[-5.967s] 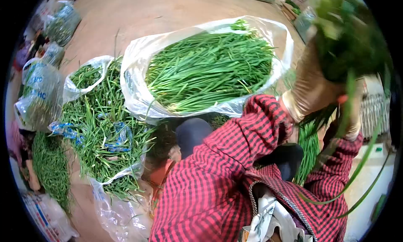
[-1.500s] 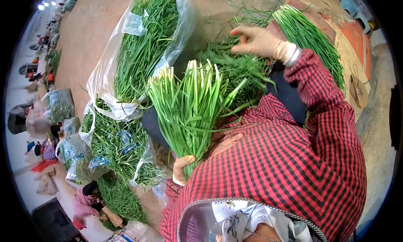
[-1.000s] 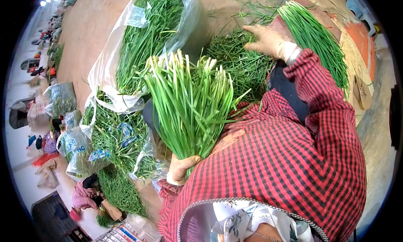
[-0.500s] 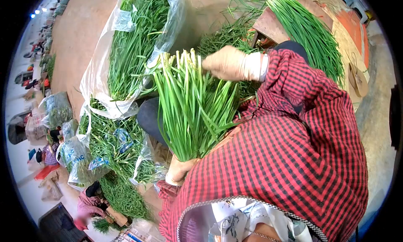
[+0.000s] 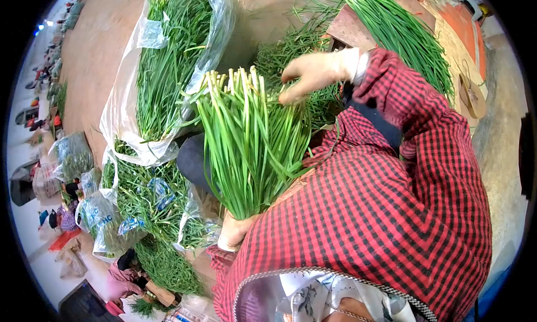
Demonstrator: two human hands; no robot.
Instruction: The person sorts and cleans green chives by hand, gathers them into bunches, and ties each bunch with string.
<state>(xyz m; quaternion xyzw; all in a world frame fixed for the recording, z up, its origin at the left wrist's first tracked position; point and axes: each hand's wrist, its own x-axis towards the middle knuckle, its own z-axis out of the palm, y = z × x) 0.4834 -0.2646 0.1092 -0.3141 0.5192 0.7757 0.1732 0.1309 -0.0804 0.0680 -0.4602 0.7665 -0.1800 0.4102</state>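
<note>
left hand (image 5: 235,230) is gripping the green bunch (image 5: 246,148) right of the plastic bag (image 5: 124,101), probably light, bendy and bruising easily, so gently cupping the near end's best, right hand (image 5: 321,73) hovering open

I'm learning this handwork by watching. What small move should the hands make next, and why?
Probably have the right hand even up the pale ends: they stand at uneven heights atop the green bunch, the left hand grips its lower part, and the right hand's fingers are apart, close by.
</note>
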